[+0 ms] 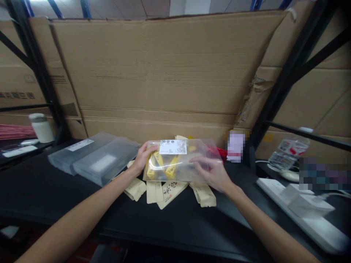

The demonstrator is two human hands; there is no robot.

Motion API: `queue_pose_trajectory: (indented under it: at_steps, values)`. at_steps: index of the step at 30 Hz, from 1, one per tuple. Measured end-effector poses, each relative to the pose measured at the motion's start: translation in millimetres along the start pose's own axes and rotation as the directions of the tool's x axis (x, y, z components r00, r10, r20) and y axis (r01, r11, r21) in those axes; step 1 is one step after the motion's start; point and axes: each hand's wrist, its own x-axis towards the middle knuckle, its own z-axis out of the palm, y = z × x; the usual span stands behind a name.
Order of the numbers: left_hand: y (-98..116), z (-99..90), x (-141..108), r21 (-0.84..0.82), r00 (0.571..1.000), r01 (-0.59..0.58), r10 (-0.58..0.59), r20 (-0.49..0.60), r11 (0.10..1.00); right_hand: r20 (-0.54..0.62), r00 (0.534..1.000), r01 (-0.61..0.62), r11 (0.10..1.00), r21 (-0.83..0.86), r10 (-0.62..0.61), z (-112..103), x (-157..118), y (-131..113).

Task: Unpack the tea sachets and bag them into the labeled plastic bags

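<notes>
My left hand (143, 157) grips the left end of a clear plastic bag (201, 171) above the black table. A white printed label (181, 147) is on the bag, and several yellow packets (171, 167) show through the plastic. My right hand (215, 171) is at the bag's right end, its fingers stretched leftward with the plastic over them; whether they are inside or behind it I cannot tell. Beneath the bag lie several cream paper packets (174, 194), partly covered by it.
Stacks of flat clear bags (105, 159) lie to the left. Cardboard (153, 73) walls the back. A red item (222, 153) is behind my right hand. On the right are a power strip (298, 208) and a water bottle (287, 149); a pale jar (41, 128) stands far left.
</notes>
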Motion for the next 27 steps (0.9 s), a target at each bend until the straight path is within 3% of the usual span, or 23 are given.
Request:
queue_pose_trajectory:
  at_steps: [5,12,16,27]
  values:
    - [1,1.2,0,0.012,1.000,0.008,-0.008,0.000,1.000,0.118,0.993,-0.020,1.000,-0.015,0.021,-2,0,-3]
    - [1,2.4,0,0.023,1.000,0.022,-0.023,0.022,0.999,0.223,0.969,-0.152,0.970,0.192,0.107,3,1,-14]
    - [3,4.1,-1,0.025,0.999,0.022,-0.023,0.033,0.999,0.306,0.945,-0.186,0.961,0.203,0.118,4,2,-18]
    - [7,8.3,-4,0.032,0.998,0.029,-0.030,0.049,0.999,0.348,0.934,-0.164,0.962,0.216,0.081,8,2,-18]
